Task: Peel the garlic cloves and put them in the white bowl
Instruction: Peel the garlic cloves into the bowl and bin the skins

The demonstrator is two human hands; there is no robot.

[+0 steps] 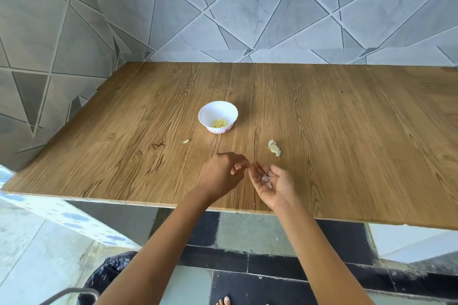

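**Peeled garlic gathers in the bowl as hands work at the table's near edge**

A white bowl (218, 109) with a scalloped rim stands near the middle of a wood-grain table (347, 119), a small heap of pale yellow peeled cloves (219, 123) lying in its bottom. Near and to the left of the bowl, one small garlic piece (186, 141) lies alone on the boards; to the right, well apart from the bowl, rests an unpeeled garlic cluster (274, 148) in its papery skin.

Over the near edge, the person's right hand (270, 184) is turned palm up, fingers relaxed, cupping scraps of garlic skin (265, 179). The left hand (220, 176) sits just beside it, back to the camera, its fingers curled in toward the right hand's fingertips; whether they pinch anything cannot be told.

Grey tiles cut into triangles cover the wall (247, 7) behind and to the left. Below the table lie dark and pale floor tiles (247, 230), with a black-lined bin (109, 270) at near left.
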